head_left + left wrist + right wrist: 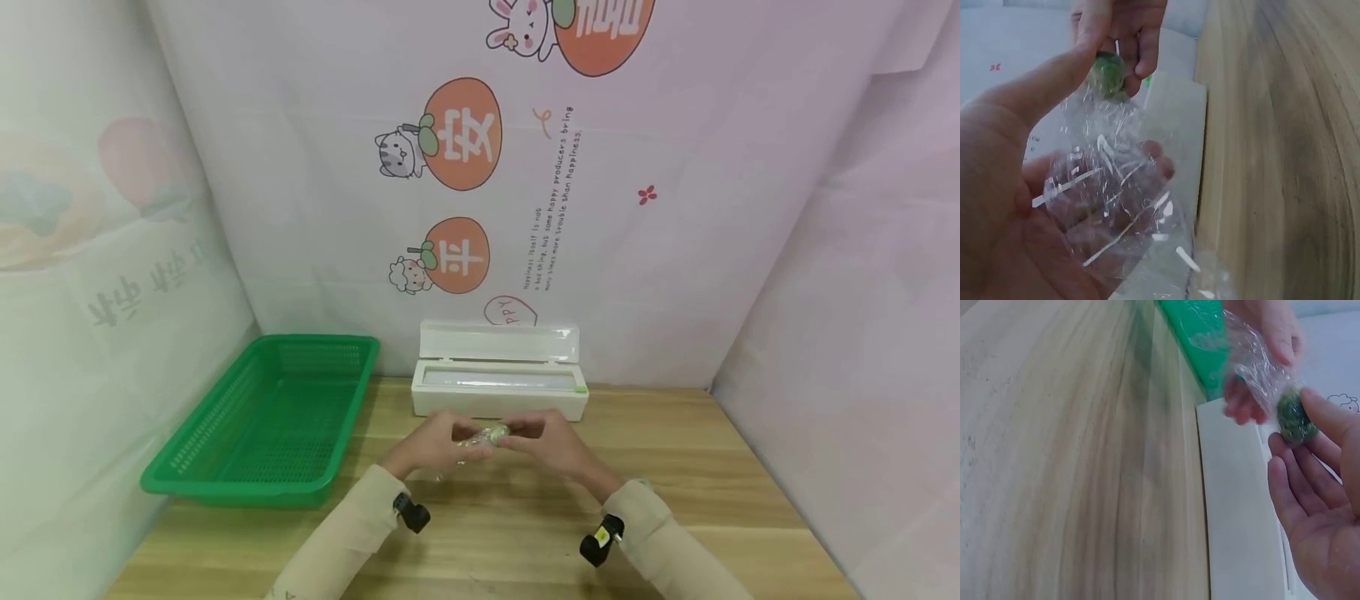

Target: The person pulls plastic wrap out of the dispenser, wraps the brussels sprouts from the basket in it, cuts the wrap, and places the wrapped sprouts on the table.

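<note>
A small, lumpy green bundle [1295, 419], perhaps a vegetable piece, is wrapped in clear plastic film; its exact kind is unclear. My right hand [551, 442] pinches it between thumb and fingertips. From the bundle, a crumpled tail of clear plastic film [1116, 187] trails across my left hand [438, 442]. The left thumb and curled fingers hold this film, the fingers showing through it in the left wrist view. Both hands are close together above the table, just in front of a white film dispenser box [498, 405] with its lid raised.
A green plastic basket [348, 417] stands on the left of the wooden table [675, 467]. Behind the box hangs a white printed cloth [322, 208], and pale cloth walls enclose both sides. Each wrist carries a small black camera.
</note>
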